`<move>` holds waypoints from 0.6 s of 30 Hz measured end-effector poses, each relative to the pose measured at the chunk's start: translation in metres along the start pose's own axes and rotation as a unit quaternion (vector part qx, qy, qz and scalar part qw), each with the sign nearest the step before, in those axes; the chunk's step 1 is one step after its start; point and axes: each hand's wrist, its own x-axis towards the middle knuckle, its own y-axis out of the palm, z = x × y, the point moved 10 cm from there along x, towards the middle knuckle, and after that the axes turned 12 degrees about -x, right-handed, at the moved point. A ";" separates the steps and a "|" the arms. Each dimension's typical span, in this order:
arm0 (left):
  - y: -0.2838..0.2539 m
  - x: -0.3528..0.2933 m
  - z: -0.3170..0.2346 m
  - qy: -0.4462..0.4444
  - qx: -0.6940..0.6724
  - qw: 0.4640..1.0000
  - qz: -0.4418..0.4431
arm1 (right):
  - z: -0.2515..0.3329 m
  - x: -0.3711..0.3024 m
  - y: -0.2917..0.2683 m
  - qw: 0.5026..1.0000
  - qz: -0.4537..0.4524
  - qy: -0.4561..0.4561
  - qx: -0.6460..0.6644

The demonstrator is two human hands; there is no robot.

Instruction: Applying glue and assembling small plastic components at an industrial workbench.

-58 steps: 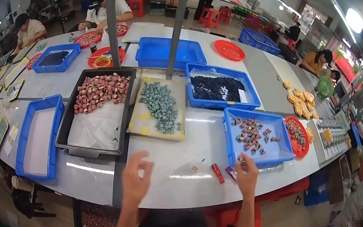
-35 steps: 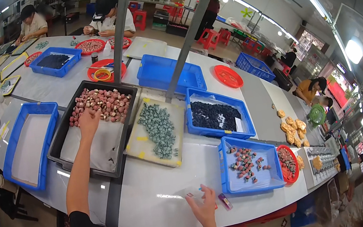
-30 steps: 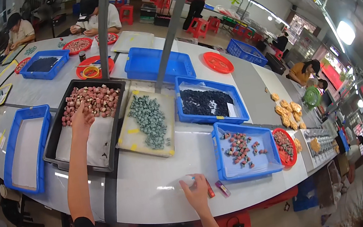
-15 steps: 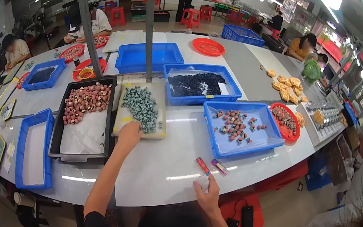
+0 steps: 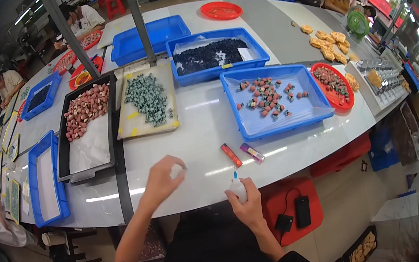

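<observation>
My left hand (image 5: 165, 178) is over the near part of the white table, thumb and forefinger curved together in a pinch. At their tips shows a small dark piece (image 5: 183, 168), too small to name. My right hand (image 5: 247, 205) grips a white squeeze bottle (image 5: 238, 190) with a thin blue nozzle pointing up and away from me. Just beyond the nozzle lie a red narrow packet (image 5: 231, 156) and a purple one (image 5: 252, 153). Grey-green small pieces (image 5: 145, 97) are heaped on a pale board (image 5: 130, 124) beyond my left hand.
A black tray (image 5: 90, 173) of pink pieces stands at left. A blue tray (image 5: 285, 129) holds pink-and-green assembled pieces, with a red round tray (image 5: 345, 104) beside it. Behind is a blue tray (image 5: 264, 60) of dark pieces. A metal post (image 5: 139, 22) rises past the board.
My left hand has come back from the board of grey-green pieces toward me. The right hand has raised the bottle, its nozzle now upright near the packets. The view has shifted.
</observation>
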 end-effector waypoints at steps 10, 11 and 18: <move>0.053 -0.044 0.005 -0.030 -0.013 0.999 -0.009 | -0.021 -0.020 0.006 0.998 0.043 0.023 0.029; 0.049 -0.046 -0.003 -0.004 0.012 0.999 -0.044 | -0.024 -0.021 0.008 0.997 0.060 0.037 0.036; 0.059 -0.074 -0.068 -0.089 -0.179 0.979 -0.047 | -0.057 -0.038 0.012 0.989 0.101 0.091 0.053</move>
